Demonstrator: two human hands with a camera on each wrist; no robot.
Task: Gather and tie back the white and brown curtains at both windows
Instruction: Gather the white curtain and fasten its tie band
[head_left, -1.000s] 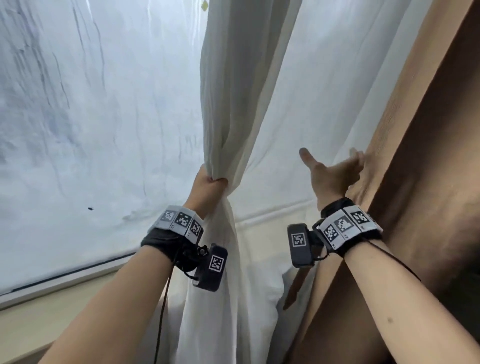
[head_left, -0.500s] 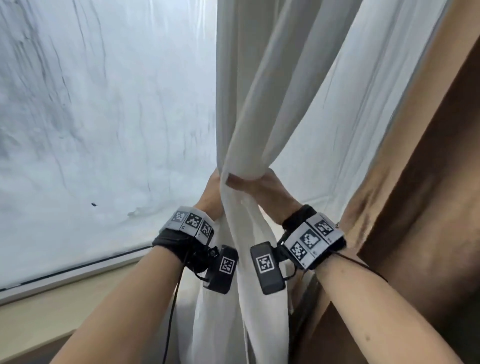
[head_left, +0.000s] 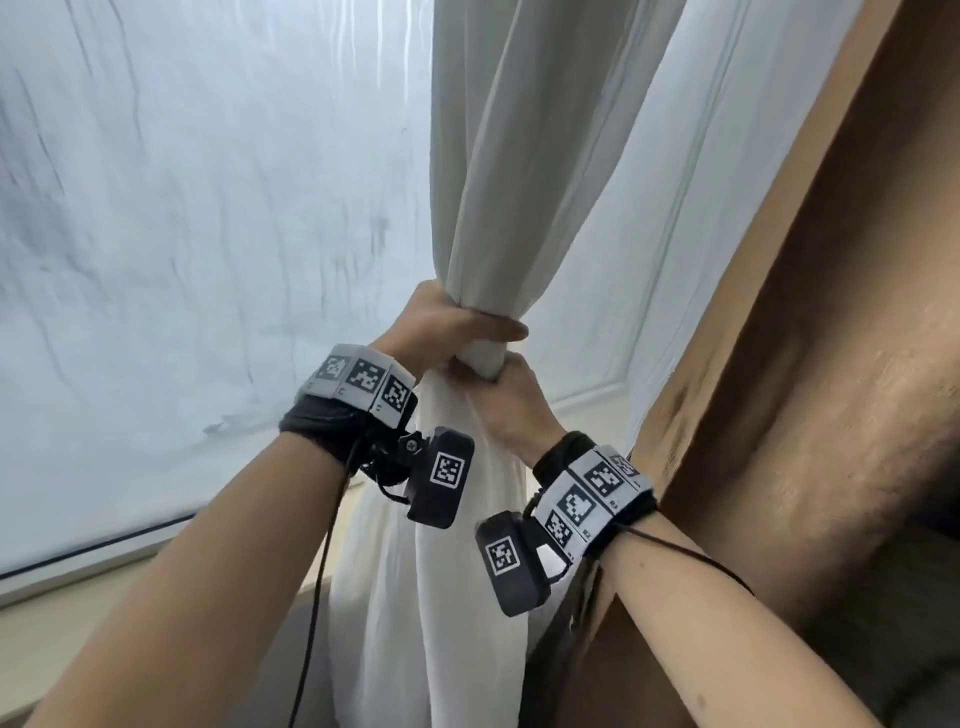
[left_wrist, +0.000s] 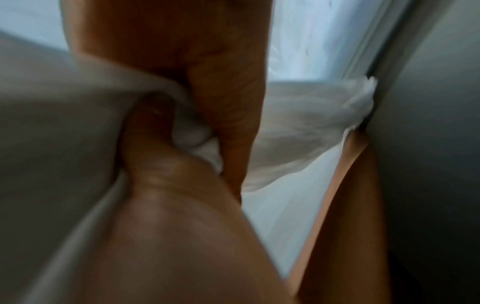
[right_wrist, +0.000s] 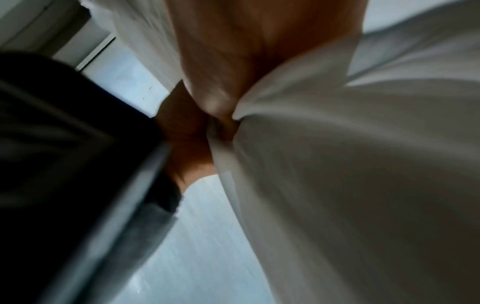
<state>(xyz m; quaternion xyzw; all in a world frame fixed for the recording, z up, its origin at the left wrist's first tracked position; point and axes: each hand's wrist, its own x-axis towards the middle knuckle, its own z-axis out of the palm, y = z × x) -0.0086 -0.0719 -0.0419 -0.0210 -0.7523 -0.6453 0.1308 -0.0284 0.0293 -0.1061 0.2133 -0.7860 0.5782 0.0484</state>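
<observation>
The white curtain (head_left: 498, 171) is bunched into one thick rope in the middle of what we see, in front of the window (head_left: 197, 218). We are squeezing it with both hands. Our left hand (head_left: 441, 327) is wrapped around the bunch, with the thumb lying across the front of the cloth. Our right hand (head_left: 511, 400) is just below it, fingers curled tight into the same cloth, and the two hands touch each other. Above our hands the white curtain goes up in long folds. Below our hands it hangs down loose, between our two arms.

From the left wrist camera, we see the cloth (left_wrist: 189, 135) squashed between the thumb and the fingers. From the right wrist camera, the cloth (right_wrist: 337, 164) fills most of the picture, pulled tight into the hand, and it is blurry.

The brown curtain (head_left: 779, 364) hangs on our right, just beside our right arm. We are not holding it. More thin white cloth (head_left: 670, 208) hangs flat between the bunch and the brown curtain. The window looks foggy and streaky. A pale window sill (head_left: 72, 613) runs under it at the lower left.
</observation>
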